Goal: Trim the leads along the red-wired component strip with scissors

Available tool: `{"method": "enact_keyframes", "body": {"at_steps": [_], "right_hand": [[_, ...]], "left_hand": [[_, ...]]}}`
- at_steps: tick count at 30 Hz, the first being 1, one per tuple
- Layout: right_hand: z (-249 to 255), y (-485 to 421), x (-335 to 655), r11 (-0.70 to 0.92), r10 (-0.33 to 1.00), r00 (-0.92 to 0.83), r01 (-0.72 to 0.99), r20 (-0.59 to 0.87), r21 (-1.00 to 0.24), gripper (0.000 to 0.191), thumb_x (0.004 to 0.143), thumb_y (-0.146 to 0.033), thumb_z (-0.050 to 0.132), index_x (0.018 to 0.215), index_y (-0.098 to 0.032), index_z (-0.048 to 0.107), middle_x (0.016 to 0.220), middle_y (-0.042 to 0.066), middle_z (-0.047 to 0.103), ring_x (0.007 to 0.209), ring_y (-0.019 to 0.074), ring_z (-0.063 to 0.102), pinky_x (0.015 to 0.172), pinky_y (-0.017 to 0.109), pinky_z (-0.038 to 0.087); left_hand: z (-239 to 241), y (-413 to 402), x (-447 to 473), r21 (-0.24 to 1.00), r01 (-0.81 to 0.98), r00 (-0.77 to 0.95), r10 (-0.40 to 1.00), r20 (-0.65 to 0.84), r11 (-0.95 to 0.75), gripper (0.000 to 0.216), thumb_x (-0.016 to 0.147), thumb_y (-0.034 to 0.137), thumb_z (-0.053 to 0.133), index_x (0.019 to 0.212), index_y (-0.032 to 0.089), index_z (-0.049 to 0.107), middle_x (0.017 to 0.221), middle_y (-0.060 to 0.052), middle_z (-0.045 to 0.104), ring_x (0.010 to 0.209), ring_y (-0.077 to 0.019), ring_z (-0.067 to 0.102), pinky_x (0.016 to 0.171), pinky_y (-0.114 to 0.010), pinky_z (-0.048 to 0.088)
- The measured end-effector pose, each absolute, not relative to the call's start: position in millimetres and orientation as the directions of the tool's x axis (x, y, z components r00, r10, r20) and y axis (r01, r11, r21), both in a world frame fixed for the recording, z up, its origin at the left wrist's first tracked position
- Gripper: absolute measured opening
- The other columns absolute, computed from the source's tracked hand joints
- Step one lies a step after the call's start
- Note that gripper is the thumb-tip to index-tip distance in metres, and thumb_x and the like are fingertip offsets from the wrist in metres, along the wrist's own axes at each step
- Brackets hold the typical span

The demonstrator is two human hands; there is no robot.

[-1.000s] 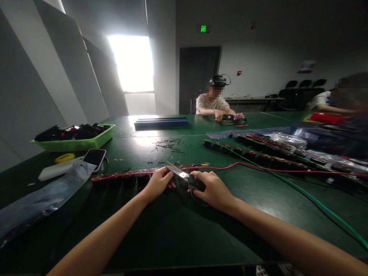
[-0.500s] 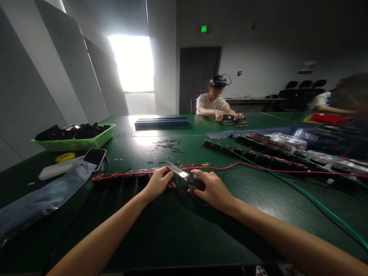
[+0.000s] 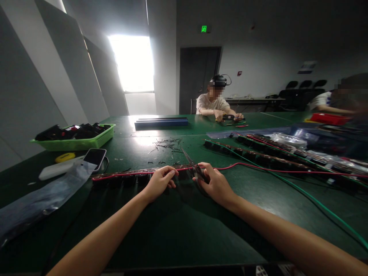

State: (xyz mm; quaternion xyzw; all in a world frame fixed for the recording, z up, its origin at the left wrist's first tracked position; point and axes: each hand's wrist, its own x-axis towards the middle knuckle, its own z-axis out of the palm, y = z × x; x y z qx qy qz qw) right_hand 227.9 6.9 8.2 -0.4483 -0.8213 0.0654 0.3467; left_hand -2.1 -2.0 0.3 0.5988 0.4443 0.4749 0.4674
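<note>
My right hand [image 3: 214, 184] is closed round the dark handles of a pair of scissors [image 3: 191, 163], whose blades point up and away toward the far side. My left hand [image 3: 159, 182] pinches the near end of a long dark strip of small black parts [image 3: 120, 177] that runs left across the green table [image 3: 178, 230]. A red wire [image 3: 258, 167] lies along that strip and trails off right, passing by my right hand. Both hands sit close together at the strip's right end.
A green tray of black parts [image 3: 76, 142], a phone [image 3: 94, 157], a white box [image 3: 54, 170] and a plastic bag [image 3: 43, 197] lie at the left. Wire offcuts [image 3: 168, 144] lie mid-table. More strips [image 3: 258, 155], a green cable [image 3: 310, 199] and bags are right. Other people [image 3: 214, 102] sit opposite.
My right hand has turned the scissors: the blades, which pointed left toward my left hand, now point up and away. My left hand has stayed on the strip.
</note>
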Motion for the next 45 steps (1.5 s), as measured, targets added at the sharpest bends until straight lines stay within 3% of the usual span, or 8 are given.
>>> {"method": "enact_keyframes", "body": {"at_steps": [6, 9, 17, 26, 34, 45], "right_hand": [[6.1, 5.3, 225.6, 0.631, 0.76, -0.435, 0.673, 0.483, -0.386, 0.044, 0.078, -0.023, 0.059, 0.121, -0.02, 0.054, 0.104, 0.008, 0.066, 0.094, 0.0231, 0.06, 0.085, 0.034, 0.045], [5.6, 5.9, 225.8, 0.648, 0.751, -0.463, 0.654, 0.47, -0.391, 0.044, 0.076, -0.02, 0.058, 0.121, -0.019, 0.055, 0.111, 0.009, 0.065, 0.1, 0.0238, 0.06, 0.09, 0.036, 0.045], [7.9, 5.6, 226.1, 0.671, 0.734, -0.515, 0.652, 0.443, -0.354, 0.044, 0.074, -0.014, 0.057, 0.118, -0.017, 0.055, 0.114, 0.01, 0.063, 0.106, 0.0243, 0.057, 0.095, 0.039, 0.042], [9.0, 4.8, 226.7, 0.669, 0.731, -0.515, 0.673, 0.447, -0.317, 0.041, 0.077, -0.021, 0.061, 0.117, -0.018, 0.054, 0.114, 0.01, 0.062, 0.106, 0.0246, 0.056, 0.094, 0.039, 0.042], [10.8, 3.1, 225.9, 0.664, 0.735, -0.517, 0.677, 0.438, -0.316, 0.041, 0.076, -0.023, 0.063, 0.116, -0.018, 0.053, 0.114, 0.01, 0.062, 0.105, 0.0248, 0.056, 0.093, 0.039, 0.043], [13.0, 1.8, 225.9, 0.664, 0.739, -0.517, 0.667, 0.433, -0.337, 0.039, 0.079, -0.027, 0.062, 0.116, -0.019, 0.052, 0.112, 0.01, 0.061, 0.102, 0.0246, 0.057, 0.09, 0.039, 0.044]], "left_hand": [[-2.4, -0.1, -3.3, 0.98, 0.103, 0.17, 0.974, 0.152, -0.171, 0.03, 0.084, 0.042, 0.055, 0.089, 0.013, 0.062, 0.086, -0.004, 0.066, 0.053, -0.0081, 0.062, 0.047, -0.018, 0.046], [-2.0, -0.2, -3.0, 0.979, 0.116, 0.169, 0.974, 0.149, -0.17, 0.029, 0.085, 0.041, 0.054, 0.09, 0.013, 0.062, 0.078, -0.003, 0.065, 0.053, -0.0082, 0.061, 0.047, -0.017, 0.046], [0.5, -1.9, -1.0, 0.983, 0.105, 0.148, 0.98, 0.133, -0.149, 0.024, 0.084, 0.034, 0.054, 0.09, 0.012, 0.061, 0.077, -0.002, 0.065, 0.051, -0.007, 0.06, 0.047, -0.017, 0.045], [1.3, -2.4, -1.1, 0.985, 0.106, 0.147, 0.982, 0.121, -0.138, 0.025, 0.084, 0.036, 0.054, 0.09, 0.013, 0.062, 0.064, 0.0, 0.063, 0.05, -0.0085, 0.059, 0.047, -0.017, 0.044], [-1.3, -0.7, -1.0, 0.985, 0.079, 0.15, 0.979, 0.138, -0.151, 0.027, 0.083, 0.039, 0.057, 0.088, 0.013, 0.062, 0.083, -0.004, 0.066, 0.05, -0.0072, 0.059, 0.046, -0.018, 0.045], [-1.6, -0.5, -1.5, 0.985, 0.074, 0.154, 0.977, 0.144, -0.157, 0.031, 0.082, 0.043, 0.059, 0.088, 0.013, 0.062, 0.082, -0.004, 0.065, 0.051, -0.0077, 0.06, 0.046, -0.018, 0.045]]}}
